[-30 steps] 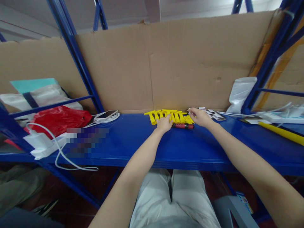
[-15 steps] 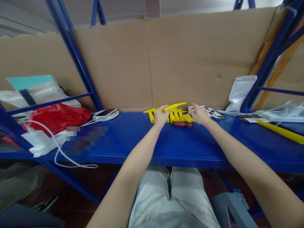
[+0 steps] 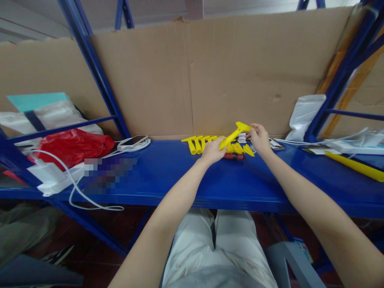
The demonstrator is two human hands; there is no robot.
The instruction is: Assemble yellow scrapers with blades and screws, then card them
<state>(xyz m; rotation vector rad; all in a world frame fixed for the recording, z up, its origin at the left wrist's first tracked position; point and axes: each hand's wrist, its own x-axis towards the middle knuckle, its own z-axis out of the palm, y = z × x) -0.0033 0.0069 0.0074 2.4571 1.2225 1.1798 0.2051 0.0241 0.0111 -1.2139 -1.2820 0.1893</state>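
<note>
A yellow T-shaped handle (image 3: 230, 138), with a round grip and a flared head, is held up at a slant above the shelf. My left hand (image 3: 213, 150) is closed round the lower end of its grip. At the right tip of the head, my right hand (image 3: 260, 138) pinches with thumb and fingers; whether a small piece is also in them is hidden. Several similar yellow T-shaped handles (image 3: 192, 146) lie in a row behind my left hand. Small flat yellow pieces (image 3: 248, 150) lie below the held handle, beside a red and black screwdriver (image 3: 235, 156).
The blue shelf (image 3: 168, 176) backs onto a cardboard panel (image 3: 150, 84). On the left are a phone (image 3: 136, 141) on a coiled white cable, a red plastic bag (image 3: 75, 148) and a power strip (image 3: 61, 184). Rightward lie a white pouch (image 3: 304, 116) and a long yellow object (image 3: 357, 166).
My left hand has moved right and turned the handle so its flared head points up and right. My right hand has risen from the small yellow pieces to the handle's head.
</note>
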